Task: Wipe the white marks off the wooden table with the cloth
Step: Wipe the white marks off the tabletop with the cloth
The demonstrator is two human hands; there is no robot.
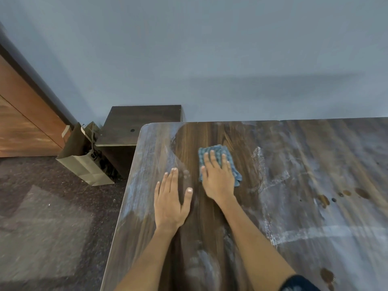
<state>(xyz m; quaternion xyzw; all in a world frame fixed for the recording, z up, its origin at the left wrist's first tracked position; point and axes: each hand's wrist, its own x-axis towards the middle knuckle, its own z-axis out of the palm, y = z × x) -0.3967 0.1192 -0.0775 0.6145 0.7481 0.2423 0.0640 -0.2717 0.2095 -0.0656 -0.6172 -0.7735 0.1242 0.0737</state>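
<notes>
White marks [273, 164]: hazy smears across most of the wooden table [315, 259], thick toward the right edge; a clean band near the far left corner.
Cloth [218, 162]: blue, in that band.
Right hand [217, 177]: flat, fingers straight, pressing the cloth.
Left hand [169, 201]: flat on wood, holding nothing.
Risk: a loaded cloth may respread residue.
</notes>
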